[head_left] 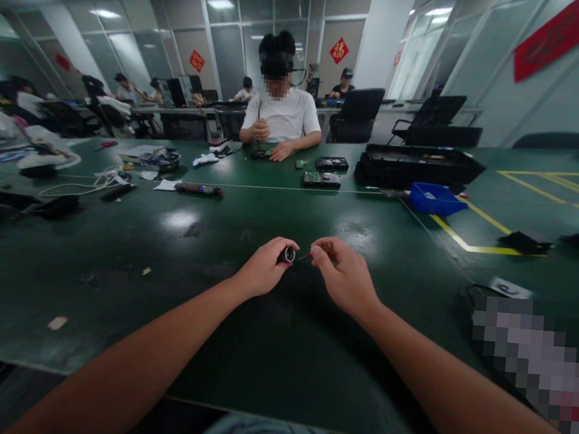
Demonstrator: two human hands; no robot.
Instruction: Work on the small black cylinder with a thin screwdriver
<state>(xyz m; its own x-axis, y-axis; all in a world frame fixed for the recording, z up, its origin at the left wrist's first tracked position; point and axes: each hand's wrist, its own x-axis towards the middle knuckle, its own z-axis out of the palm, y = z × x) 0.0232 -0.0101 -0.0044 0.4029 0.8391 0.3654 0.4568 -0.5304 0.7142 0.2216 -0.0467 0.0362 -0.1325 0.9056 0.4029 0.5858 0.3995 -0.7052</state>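
Over the green table, my left hand [264, 268] is closed around a small dark cylinder [289, 254] whose round end, with a pale ring, faces me. The rest of it is hidden in my palm. Close by on the right, my right hand [342, 273] pinches a thin screwdriver [310, 255] with a reddish handle. Its fine shaft points left toward the cylinder's round end; I cannot tell whether the tip touches it. Most of the handle is covered by my fingers.
Across the green table [199, 344], a co-worker [282, 116] handles a circuit board. Hard drives [321, 179], a black tray [418, 167] and a blue bin [435, 199] stand toward the back. A dark tool [199, 189] and a white cable [89, 184] lie at left.
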